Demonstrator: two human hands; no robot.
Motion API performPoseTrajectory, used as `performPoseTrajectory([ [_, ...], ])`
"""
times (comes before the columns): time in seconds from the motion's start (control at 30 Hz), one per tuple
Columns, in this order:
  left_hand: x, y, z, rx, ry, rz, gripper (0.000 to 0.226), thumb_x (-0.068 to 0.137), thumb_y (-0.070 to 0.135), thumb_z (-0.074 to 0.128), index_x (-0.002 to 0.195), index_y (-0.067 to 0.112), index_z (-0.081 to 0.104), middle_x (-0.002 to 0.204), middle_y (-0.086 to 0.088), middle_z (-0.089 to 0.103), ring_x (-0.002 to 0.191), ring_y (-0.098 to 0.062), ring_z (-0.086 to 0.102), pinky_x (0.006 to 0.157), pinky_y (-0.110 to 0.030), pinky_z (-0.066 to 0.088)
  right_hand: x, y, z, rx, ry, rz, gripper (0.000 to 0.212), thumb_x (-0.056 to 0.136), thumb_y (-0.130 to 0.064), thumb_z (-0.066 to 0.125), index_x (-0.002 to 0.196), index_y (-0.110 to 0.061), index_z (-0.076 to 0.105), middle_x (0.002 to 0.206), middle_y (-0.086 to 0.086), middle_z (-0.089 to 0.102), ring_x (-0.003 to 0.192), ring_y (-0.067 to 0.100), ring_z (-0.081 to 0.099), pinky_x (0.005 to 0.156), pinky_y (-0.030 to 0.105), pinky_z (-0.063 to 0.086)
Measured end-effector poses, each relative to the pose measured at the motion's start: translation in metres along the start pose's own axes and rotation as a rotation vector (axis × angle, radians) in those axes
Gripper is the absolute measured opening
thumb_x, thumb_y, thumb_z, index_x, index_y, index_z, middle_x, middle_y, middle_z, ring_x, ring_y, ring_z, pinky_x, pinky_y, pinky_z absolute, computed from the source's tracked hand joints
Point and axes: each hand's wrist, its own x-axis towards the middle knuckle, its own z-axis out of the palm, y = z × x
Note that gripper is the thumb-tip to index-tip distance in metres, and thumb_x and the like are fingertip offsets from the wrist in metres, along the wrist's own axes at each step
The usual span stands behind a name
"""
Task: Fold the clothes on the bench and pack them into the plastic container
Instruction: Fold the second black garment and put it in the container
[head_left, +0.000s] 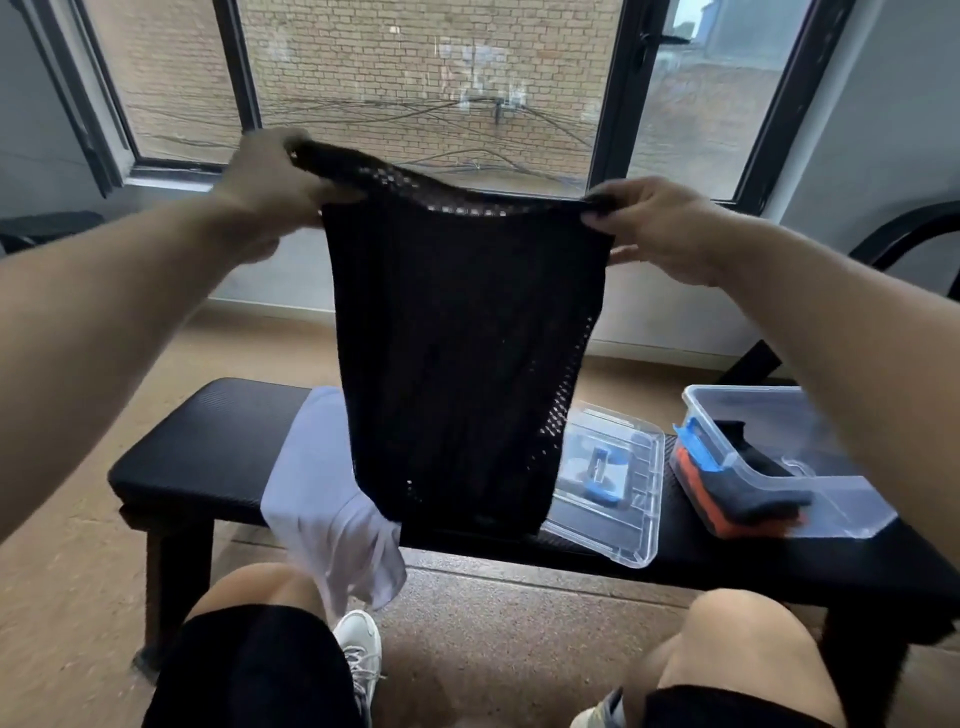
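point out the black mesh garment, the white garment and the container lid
black mesh garment (462, 353), head view, middle of the hanging cloth
white garment (322, 499), head view, the part draped over the bench's front edge
container lid (618, 493), head view, clear panel right of its blue handle

Single head-worn view, forward and down, close over the bench (208, 441).

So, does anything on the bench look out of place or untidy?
Yes. The white garment lies unfolded and hangs over the front edge of the bench, toward the floor. In the container, a dark cloth droops over the near rim. The lid lies flat beside it.
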Motion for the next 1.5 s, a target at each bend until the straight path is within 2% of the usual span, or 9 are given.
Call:
performPoseTrajectory([
  [0.13,0.0,0.014,-0.001,-0.274,0.054,0.019,0.033,0.084,-0.002,0.074,0.099,0.021,0.056,0.093,0.003,0.071,0.079,-0.009,0.074,0.066,-0.027,0.059,-0.009,-0.015,0.005,0.333,0.118,-0.049,0.017,0.098,-0.009,0.058,0.104,-0.018,0.071,0.096,-0.002,0.074,0.087,0.013,0.071,0.082,0.034,0.06],
  [0.4,-0.012,0.023,-0.023,-0.304,-0.542,-0.14,0.046,0.088,0.007,0.06,0.133,0.003,0.058,0.128,-0.008,0.069,0.11,-0.016,0.07,0.094,-0.026,0.056,-0.02,-0.009,-0.031,0.404,-0.294,0.078,0.058,0.07,-0.023,0.087,0.116,0.001,0.061,0.084,0.021,0.057,0.084,0.024,0.064,0.083,0.03,0.059],
  [0.47,-0.01,0.019,-0.02,-0.266,-0.554,-0.177,0.041,0.086,0.007,0.061,0.127,0.005,0.063,0.125,-0.008,0.071,0.107,-0.014,0.071,0.092,-0.024,0.056,-0.022,-0.006,-0.034,0.394,-0.338,0.095,0.025,0.083,-0.02,0.073,0.098,0.001,0.069,0.074,0.011,0.066,0.072,0.016,0.07,0.072,0.025,0.061],
  [0.6,0.002,-0.003,-0.004,-0.173,-0.501,-0.265,0.034,0.083,0.008,0.066,0.116,0.01,0.069,0.115,-0.003,0.073,0.101,-0.014,0.067,0.086,-0.023,0.057,-0.02,0.006,-0.035,0.437,-0.323,0.144,0.014,0.084,-0.011,0.064,0.098,-0.009,0.062,0.066,-0.004,0.073,0.057,0.002,0.07,0.054,0.016,0.057],
  [0.7,0.017,-0.033,0.018,0.039,-0.399,-0.27,0.017,0.093,0.008,0.064,0.104,0.019,0.071,0.101,0.006,0.072,0.087,-0.009,0.059,0.072,-0.025,0.04,-0.003,0.035,-0.032,0.302,-0.259,0.228,0.026,0.079,-0.009,0.074,0.104,-0.013,0.066,0.082,-0.001,0.075,0.065,0.004,0.071,0.056,0.018,0.058],
  [0.9,0.043,-0.111,0.081,0.102,-0.209,-0.408,0.021,0.094,-0.004,0.063,0.111,0.004,0.073,0.102,-0.013,0.073,0.077,-0.02,0.07,0.061,-0.027,0.062,0.037,0.114,0.0,-0.104,0.008,0.359,0.018,0.087,-0.003,0.074,0.1,-0.015,0.074,0.088,0.001,0.071,0.068,0.007,0.068,0.06,0.019,0.056],
  [1.13,0.078,-0.154,0.11,0.301,0.093,-0.376,0.012,0.085,0.016,0.073,0.093,0.024,0.077,0.082,-0.006,0.068,0.059,-0.019,0.053,0.056,-0.026,0.045,0.083,0.164,0.018,-0.091,0.199,0.313,0.017,0.08,-0.005,0.082,0.09,-0.018,0.078,0.084,0.006,0.069,0.071,0.017,0.062,0.069,0.027,0.058],
  [1.27,0.107,-0.153,0.116,0.131,0.1,-0.424,0.021,0.089,0.004,0.055,0.097,0.007,0.074,0.073,-0.011,0.069,0.047,-0.021,0.062,0.043,-0.022,0.046,0.11,0.163,0.019,-0.081,0.319,0.242,0.019,0.078,-0.004,0.083,0.089,-0.019,0.078,0.087,0.006,0.072,0.074,0.016,0.066,0.068,0.027,0.061],
  [1.5,0.109,-0.16,0.125,-0.072,0.122,-0.308,0.016,0.093,0.002,0.062,0.087,0.009,0.075,0.098,-0.015,0.076,0.078,-0.03,0.074,0.067,-0.033,0.062,0.137,0.18,0.029,0.009,0.47,0.119,0.022,0.079,-0.005,0.083,0.083,-0.024,0.074,0.096,0.008,0.074,0.079,0.013,0.066,0.081,0.023,0.059],
])
